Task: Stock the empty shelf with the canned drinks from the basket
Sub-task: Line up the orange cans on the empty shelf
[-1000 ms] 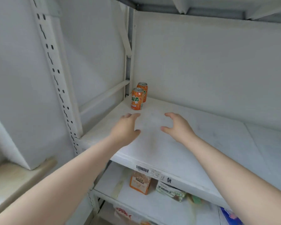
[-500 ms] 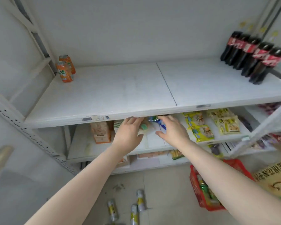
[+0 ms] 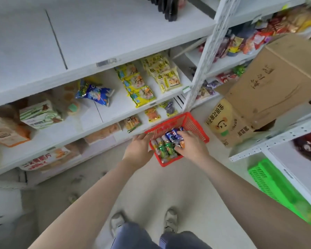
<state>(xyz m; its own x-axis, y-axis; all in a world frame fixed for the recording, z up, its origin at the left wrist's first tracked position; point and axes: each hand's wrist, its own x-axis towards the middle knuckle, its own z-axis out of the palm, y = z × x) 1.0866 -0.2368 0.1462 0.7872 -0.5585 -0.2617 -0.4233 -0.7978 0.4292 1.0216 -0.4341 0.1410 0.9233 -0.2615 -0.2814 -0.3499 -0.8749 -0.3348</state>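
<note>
A red plastic basket (image 3: 196, 121) stands on the floor in front of the shelving and holds several drink cans: green ones (image 3: 166, 148), a blue one (image 3: 172, 135) and an orange one (image 3: 182, 145). My left hand (image 3: 139, 150) hovers at the basket's left rim, fingers spread, holding nothing. My right hand (image 3: 191, 146) reaches into the basket, its fingers curved over the orange can with no closed grip on it. The white shelf (image 3: 97, 33) at the top is mostly bare.
Dark bottles (image 3: 167, 8) stand at the bare shelf's right end. Lower shelves carry snack packs (image 3: 138, 87). Cardboard boxes (image 3: 276, 78) sit right of the basket, with a green basket (image 3: 273, 182) under a white rack. My shoes (image 3: 171, 220) stand on the floor below.
My view has swung down from the shelf to the floor. Both hands have dropped from the shelf's front edge to the red basket, the right one now among the cans.
</note>
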